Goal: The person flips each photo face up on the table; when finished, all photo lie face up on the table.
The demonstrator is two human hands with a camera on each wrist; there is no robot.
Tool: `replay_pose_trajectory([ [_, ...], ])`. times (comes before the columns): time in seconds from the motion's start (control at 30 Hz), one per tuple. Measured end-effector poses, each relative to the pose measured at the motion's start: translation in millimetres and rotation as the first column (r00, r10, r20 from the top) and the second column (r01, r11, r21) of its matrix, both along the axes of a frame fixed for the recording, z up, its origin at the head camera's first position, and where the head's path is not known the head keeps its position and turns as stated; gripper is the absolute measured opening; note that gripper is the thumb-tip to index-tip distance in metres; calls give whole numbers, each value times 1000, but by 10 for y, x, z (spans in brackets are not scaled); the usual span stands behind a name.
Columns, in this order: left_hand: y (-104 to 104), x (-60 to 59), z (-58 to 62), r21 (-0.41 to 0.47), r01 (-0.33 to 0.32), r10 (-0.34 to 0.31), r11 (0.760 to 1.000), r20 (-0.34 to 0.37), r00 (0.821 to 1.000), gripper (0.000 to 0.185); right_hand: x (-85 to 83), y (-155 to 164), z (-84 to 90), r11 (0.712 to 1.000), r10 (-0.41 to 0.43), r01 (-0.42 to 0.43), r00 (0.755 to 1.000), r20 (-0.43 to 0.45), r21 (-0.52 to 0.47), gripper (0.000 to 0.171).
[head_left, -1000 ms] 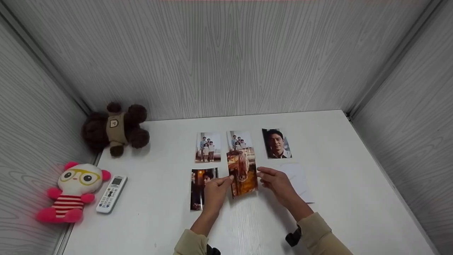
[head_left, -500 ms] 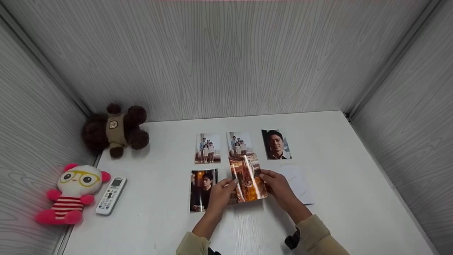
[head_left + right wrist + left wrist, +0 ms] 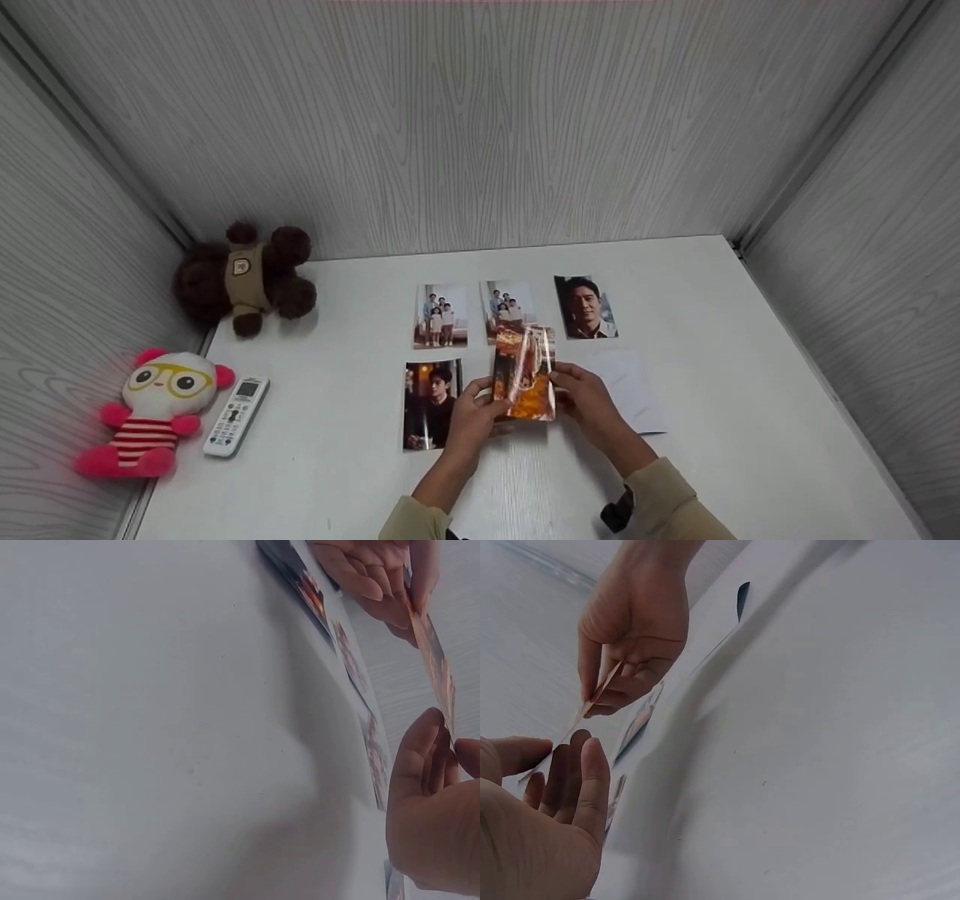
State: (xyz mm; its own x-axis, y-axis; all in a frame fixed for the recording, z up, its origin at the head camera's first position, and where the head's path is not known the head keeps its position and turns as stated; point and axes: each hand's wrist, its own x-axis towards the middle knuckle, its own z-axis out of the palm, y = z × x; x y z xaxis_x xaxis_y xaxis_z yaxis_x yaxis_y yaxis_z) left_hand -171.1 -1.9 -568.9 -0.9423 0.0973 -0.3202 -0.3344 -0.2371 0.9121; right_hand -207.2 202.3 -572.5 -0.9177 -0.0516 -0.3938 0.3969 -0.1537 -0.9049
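A glossy photo with an orange autumn-coloured picture is held up above the table in the head view. My left hand pinches its left edge between thumb and fingers. On the opposite edge, my right hand pinches it the same way. Both wrist views show it nearly edge-on between the hands, so I cannot tell whether more prints lie behind it. Its upper part covers the bottom of a family photo. Left of my left hand lies a photo of a person in dark clothes; a white card lies beside my right hand.
Another family photo and a portrait photo lie in the back row on the white table. At the left are a brown plush toy, a pink-and-white plush toy and a remote control. Panels enclose the table.
My right hand has come in to grip the photo's right edge. Half a second ago a second print stuck out beneath it at the lower left; now a single upright outline shows.
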Motion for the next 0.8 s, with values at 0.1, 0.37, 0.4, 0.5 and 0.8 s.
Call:
replay_pose_trajectory([
  [0.1,-18,7,29,-4,-10,10,1000,1,1000,43,-12,24,-3,999,-4,4,1000,-6,-37,35],
  [0.37,-103,-24,55,-73,-23,22,997,-20,1000,52,-82,206,57,992,-27,28,1000,6,-119,39],
  [0.4,-112,-43,55,-96,-27,25,995,-23,999,53,-87,221,61,993,-31,32,999,12,-117,39],
  [0.5,-131,-87,55,-164,-47,42,985,-34,999,57,-82,231,69,995,-21,23,1000,19,-98,41],
  [0.8,-114,-73,38,-167,-72,70,983,-16,997,55,-60,227,81,999,6,-3,998,55,-54,31],
])
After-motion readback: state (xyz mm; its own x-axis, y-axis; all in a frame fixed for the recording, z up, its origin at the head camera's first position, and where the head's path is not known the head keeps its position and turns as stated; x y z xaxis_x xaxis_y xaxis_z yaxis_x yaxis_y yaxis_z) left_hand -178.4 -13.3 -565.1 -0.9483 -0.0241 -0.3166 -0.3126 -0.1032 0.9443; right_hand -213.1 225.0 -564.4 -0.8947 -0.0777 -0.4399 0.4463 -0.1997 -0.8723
